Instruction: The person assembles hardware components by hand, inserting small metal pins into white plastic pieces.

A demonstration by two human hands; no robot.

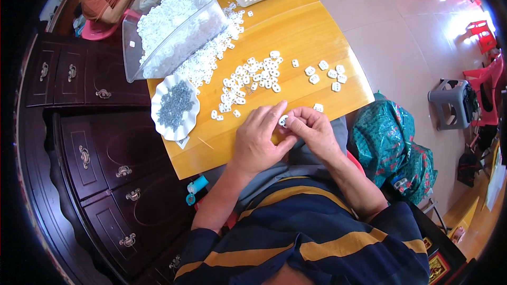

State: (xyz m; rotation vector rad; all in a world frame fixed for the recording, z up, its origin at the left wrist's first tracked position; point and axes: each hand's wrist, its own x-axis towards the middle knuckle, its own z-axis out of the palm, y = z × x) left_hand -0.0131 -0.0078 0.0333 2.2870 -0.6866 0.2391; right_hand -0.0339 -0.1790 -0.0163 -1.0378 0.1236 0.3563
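Both hands meet on one small white plastic piece at the near table edge.

I see the left hand (257,140) and right hand (312,128) pressed together, fingertips pinched shut on the white piece (283,121) between them, just over the edge of the yellow wooden table (311,31). More loose white pieces (248,79) lie scattered beyond the hands. A white scalloped dish (158,121) of small grey metal parts (176,104) sits left, near a tipped clear bin (132,47) spilling white pieces.

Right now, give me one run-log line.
left hand: pinching white piece | right hand: pinching same piece | loose pieces on table | plate of screws beside
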